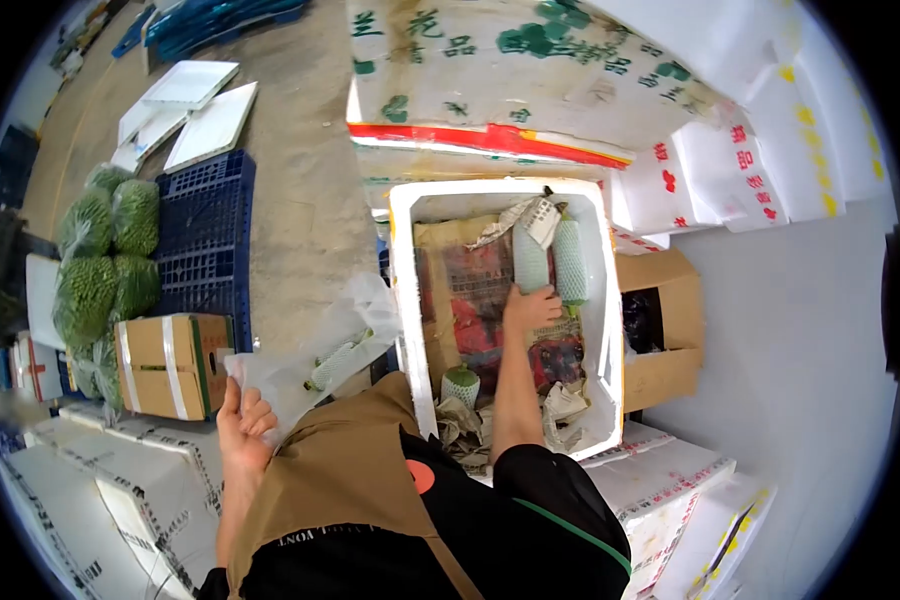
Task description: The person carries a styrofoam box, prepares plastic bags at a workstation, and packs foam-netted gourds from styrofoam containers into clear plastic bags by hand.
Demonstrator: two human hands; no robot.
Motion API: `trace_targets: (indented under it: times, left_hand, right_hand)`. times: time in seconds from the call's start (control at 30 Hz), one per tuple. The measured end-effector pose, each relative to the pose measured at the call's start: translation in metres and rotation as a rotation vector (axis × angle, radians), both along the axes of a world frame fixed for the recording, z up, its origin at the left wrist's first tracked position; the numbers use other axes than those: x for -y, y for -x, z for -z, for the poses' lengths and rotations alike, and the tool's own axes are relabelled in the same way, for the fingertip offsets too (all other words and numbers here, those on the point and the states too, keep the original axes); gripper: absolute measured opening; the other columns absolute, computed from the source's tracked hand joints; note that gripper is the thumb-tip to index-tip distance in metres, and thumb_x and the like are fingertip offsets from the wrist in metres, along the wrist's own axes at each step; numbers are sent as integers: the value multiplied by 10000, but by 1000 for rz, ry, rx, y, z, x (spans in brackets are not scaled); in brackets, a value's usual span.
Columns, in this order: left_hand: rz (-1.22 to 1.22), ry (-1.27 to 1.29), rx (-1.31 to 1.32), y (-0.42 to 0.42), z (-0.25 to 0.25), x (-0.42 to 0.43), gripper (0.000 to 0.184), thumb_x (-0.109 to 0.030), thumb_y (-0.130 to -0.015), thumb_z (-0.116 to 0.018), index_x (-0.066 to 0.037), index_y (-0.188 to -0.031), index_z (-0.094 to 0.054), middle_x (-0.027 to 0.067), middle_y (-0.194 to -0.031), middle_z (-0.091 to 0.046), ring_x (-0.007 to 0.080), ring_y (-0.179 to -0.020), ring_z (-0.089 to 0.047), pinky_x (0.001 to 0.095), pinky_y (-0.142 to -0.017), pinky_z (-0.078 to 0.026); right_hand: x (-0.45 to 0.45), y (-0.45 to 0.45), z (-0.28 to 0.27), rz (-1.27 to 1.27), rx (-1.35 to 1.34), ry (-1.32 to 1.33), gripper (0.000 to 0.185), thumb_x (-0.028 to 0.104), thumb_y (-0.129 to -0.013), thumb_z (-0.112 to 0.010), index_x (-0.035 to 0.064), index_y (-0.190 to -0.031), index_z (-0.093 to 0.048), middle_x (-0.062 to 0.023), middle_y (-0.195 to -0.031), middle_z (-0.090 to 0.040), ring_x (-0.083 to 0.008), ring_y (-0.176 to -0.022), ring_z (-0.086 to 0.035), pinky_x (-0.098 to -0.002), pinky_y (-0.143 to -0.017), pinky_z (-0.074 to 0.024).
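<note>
Evidently, in the head view, the left hand (247, 420) has its fingers closed on the edge of a clear plastic bag (282, 392), in which a foam-netted green vegetable (338, 362) lies aslant. The right hand (536, 308) reaches into a white polystyrene box (402, 300) and touches the lower end of a foam-sleeved vegetable (531, 262); whether its fingers fully close there, I cannot tell. Just beside that one lies a second sleeved vegetable (569, 262), and crumpled newspaper (543, 220) covers the upper end. A pull by the netting alone could slide the sleeve off, or drag the paper along; a slack bag (its mouth is hard to make out) could tip its contents out. The box's right wall stands near the second vegetable, leaving little side room, while the newspaper-lined middle and left give the right hand more space, below the raised rim.
</note>
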State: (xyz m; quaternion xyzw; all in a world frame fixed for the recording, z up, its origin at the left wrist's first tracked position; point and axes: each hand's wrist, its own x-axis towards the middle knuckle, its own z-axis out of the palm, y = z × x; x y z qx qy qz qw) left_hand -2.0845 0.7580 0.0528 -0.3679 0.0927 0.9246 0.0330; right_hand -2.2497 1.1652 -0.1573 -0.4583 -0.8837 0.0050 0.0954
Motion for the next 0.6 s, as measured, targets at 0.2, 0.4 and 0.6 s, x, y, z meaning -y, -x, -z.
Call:
trace_targets:
  times: [0.2,0.4,0.6]
  left_hand:
    - [46,-25,6,-10,17,19,433,-408,-945,-383,-100,-640,-388,-32,-497,-272,65,-397,-258,227,-386,-230]
    - [24,-83,-6,-20,-8,25,512,-513,-915,-379,-113,-595,-349,-39,-454,-258,63,-413,-239,204,-427,-248]
    - [105,-193,-74,-23,-7,19,528,-538,-901,-387,-109,-595,-353,-42,-446,-254,59,-396,-259,208,-398,-259]
  right_hand:
    - [-54,-4,19,-353,60,144,728,455,-566,-755,-48,-1038,-523,-231,-964,-592,-372,-891,-585,-463,-771,-472]
    - [-67,-59,-127,-92,-331,1309,401,321,-766,-639,14,-1009,-555,-74,-793,-542,-172,-601,-533,-304,-463,-445]
    - [-36,-110,-189,-648,-166,1527,726,240,-664,-700,-71,-1254,-413,-181,-1172,-503,-276,-1055,-505,-362,-913,-397]
